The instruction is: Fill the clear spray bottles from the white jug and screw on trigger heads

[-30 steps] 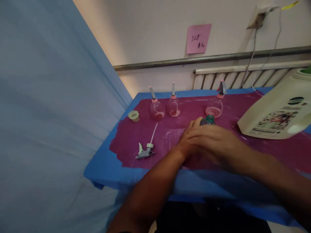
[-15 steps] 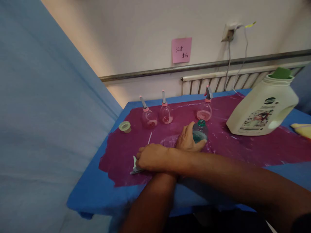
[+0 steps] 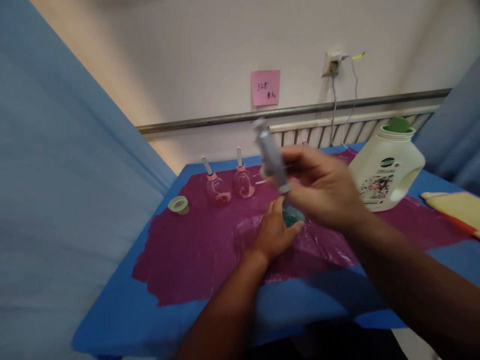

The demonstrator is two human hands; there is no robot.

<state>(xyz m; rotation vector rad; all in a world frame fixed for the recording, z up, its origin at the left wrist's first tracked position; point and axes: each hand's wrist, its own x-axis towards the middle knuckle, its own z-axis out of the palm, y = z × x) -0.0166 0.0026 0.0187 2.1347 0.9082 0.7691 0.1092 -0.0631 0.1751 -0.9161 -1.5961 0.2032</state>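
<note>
My left hand [image 3: 274,231] is closed around a small clear bottle [image 3: 291,217] with blue-green liquid in it, standing on the purple sheet. The bottle's neck is mostly hidden behind my right hand. Slightly blurred, my right hand [image 3: 323,186] grips a grey trigger spray head [image 3: 274,161] just above the bottle. To the left stand two clear spray bottles with pink collars and pink liquid, a nearer one [image 3: 219,194] and another [image 3: 244,184]. The tip of a third spray top [image 3: 305,143] shows behind my right hand.
A small pale green cup [image 3: 179,204] sits at the left on the purple sheet [image 3: 180,260], which covers part of the blue table [image 3: 112,310]. A big cream jug [image 3: 386,170] with something green in its mouth and a yellow cloth [image 3: 453,206] lie to the right.
My right hand has lifted the spray head from the table's left side and carried it up and right, uncrossing my arms. My left hand stays on the bottle. The view has shifted.
</note>
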